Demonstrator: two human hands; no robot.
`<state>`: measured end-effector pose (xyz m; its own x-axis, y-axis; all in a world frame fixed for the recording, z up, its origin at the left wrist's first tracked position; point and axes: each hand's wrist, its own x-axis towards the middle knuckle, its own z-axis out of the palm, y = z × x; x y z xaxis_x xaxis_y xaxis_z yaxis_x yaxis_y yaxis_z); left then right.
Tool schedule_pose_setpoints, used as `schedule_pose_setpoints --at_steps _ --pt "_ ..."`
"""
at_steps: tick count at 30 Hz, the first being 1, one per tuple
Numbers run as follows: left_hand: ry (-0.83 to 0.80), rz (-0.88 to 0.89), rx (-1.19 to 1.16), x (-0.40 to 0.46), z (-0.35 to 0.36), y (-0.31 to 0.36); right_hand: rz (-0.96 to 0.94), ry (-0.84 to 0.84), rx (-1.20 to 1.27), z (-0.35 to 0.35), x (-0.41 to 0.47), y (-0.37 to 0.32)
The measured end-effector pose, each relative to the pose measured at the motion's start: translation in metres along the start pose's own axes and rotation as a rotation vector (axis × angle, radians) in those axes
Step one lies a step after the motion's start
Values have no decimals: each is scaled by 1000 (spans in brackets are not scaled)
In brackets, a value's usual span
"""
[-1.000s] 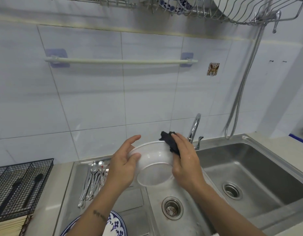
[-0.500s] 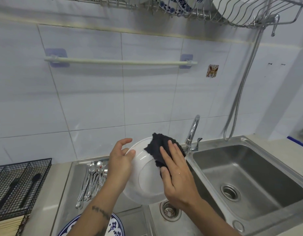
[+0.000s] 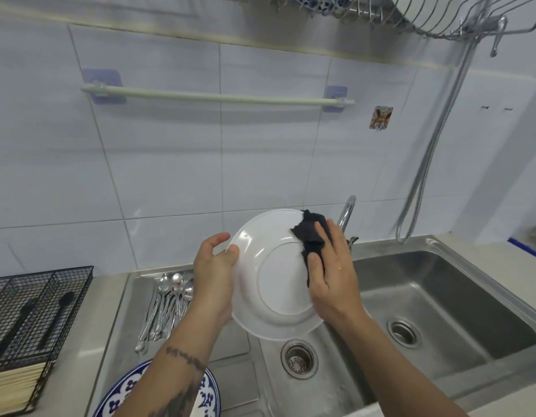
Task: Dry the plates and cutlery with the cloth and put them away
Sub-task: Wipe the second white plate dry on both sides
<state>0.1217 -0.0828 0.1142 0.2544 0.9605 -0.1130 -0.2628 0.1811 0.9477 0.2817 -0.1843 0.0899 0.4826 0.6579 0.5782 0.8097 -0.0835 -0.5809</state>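
Note:
A white plate (image 3: 275, 284) is held upright over the sink, its underside facing me. My left hand (image 3: 214, 275) grips its left rim. My right hand (image 3: 331, 272) presses a dark cloth (image 3: 310, 234) flat against the plate's upper right part. Several spoons and other cutlery (image 3: 167, 302) lie on the steel draining board to the left. A blue-and-white patterned plate (image 3: 209, 395) sits at the bottom, partly hidden by my left forearm.
A black wire cutlery basket (image 3: 35, 308) with dark utensils and pale chopsticks stands at the left. A wall dish rack (image 3: 411, 16) with plates hangs overhead. The double sink (image 3: 441, 302), its tap (image 3: 346, 212), a hose and a towel rail (image 3: 215, 97) are around.
The plate has turned from rim-on to its underside facing me. My right hand with the cloth has moved from the rim onto the plate's back, wiping toward the right.

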Motion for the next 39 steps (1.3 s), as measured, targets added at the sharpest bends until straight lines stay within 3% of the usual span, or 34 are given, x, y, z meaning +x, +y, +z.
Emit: schedule_pose_setpoints --at_steps 5,11,18,22,27,31,36,39 --pt "2 -52 6 -2 6 -7 -255 -89 -228 -4 10 -13" --pt "64 -95 -163 2 5 1 9 41 51 -11 6 8" --pt "82 -173 -280 0 17 -4 18 155 108 18 -55 -4" --pt "29 -161 -210 -10 27 -7 -225 22 -172 27 -63 -11" --pt "-119 -131 -90 -20 20 -11 -334 -129 -222 30 -46 -24" --pt "-161 -96 -50 -24 10 -11 -296 -157 -178 25 -8 -26" --pt "-102 -58 -81 -21 0 -7 -79 -127 -116 17 21 -11" --pt "-80 5 -49 -20 -1 -2 -229 -197 -152 20 10 -29"
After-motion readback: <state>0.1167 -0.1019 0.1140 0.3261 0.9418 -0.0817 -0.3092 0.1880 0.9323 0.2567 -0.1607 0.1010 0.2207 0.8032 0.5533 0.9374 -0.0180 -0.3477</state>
